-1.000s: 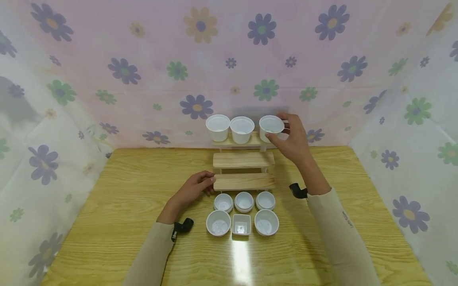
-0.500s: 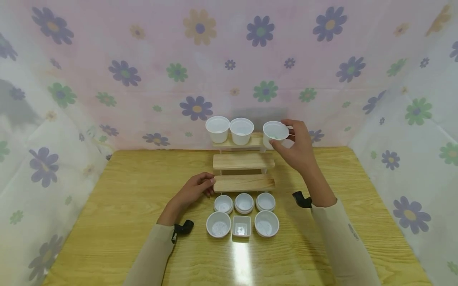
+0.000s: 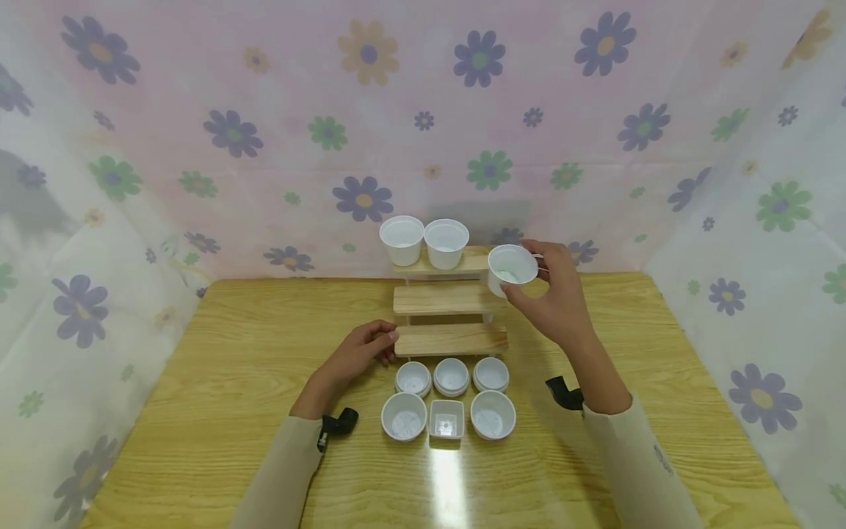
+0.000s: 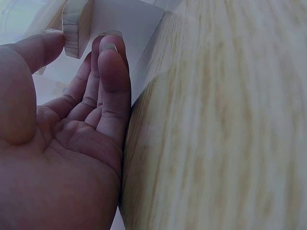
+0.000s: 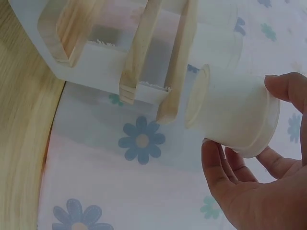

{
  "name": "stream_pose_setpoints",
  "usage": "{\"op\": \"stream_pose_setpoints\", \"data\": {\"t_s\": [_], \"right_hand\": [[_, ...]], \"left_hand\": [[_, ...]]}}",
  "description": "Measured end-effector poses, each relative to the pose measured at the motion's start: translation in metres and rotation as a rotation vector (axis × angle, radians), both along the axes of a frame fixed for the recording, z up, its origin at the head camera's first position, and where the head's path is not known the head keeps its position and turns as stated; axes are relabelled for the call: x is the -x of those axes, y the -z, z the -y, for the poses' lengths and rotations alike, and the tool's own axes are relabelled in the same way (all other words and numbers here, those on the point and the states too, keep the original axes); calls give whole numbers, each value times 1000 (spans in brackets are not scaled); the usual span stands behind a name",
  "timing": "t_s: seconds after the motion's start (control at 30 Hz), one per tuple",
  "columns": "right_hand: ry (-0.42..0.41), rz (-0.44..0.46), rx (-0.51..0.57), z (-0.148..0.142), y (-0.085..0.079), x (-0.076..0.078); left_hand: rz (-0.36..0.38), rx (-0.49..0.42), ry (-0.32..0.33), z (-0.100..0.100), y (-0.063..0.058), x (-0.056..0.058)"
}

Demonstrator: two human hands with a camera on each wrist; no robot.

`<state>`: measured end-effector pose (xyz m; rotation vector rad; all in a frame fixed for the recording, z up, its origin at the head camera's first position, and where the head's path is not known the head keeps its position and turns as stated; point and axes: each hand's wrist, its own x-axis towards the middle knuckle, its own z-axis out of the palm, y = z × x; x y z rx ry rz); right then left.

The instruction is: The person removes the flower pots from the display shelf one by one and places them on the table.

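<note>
My right hand (image 3: 558, 301) holds a white plastic pot (image 3: 512, 270) by its side, just off the right end of the top step of a wooden stepped rack (image 3: 452, 339). In the right wrist view, the thumb and fingers grip the tapered pot (image 5: 235, 108) near its wider rim, and its base faces the rack, apart from the wood. A pale greenish patch shows inside the pot. At the rack's lowest step, my left hand (image 3: 357, 349) touches the left end. In the left wrist view, the left thumb (image 4: 50, 48) meets the wood while the other fingers lie relaxed along the tabletop.
Two white pots, a left one (image 3: 402, 241) and a right one (image 3: 446, 244), stand on the top step. In front of the rack are several small white bowls, including a square one (image 3: 446, 419). A flowered cloth (image 3: 277, 169) lines the wooden table's (image 3: 231, 411) back and sides.
The white pot has come off the right end of the top step and moved toward me and slightly right in my right hand. My left hand has stayed at the lowest step.
</note>
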<state>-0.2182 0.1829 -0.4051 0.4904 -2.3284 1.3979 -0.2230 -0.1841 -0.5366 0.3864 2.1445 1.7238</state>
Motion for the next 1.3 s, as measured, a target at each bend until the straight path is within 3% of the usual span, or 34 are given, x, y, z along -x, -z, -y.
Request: {"op": "stream_pose_setpoints", "data": {"t_s": [0.3,0.87,1.3], "right_hand": [[5,-33,-40,0,5,-21],[41,48,-108,-9,21,-42],[47,135,-163,-14,24,-58]], "left_hand": [[-10,2,-2,0,1,0],[-21,5,6,-1,0,1],[-8,-9,-4,-1,1,1]]}}
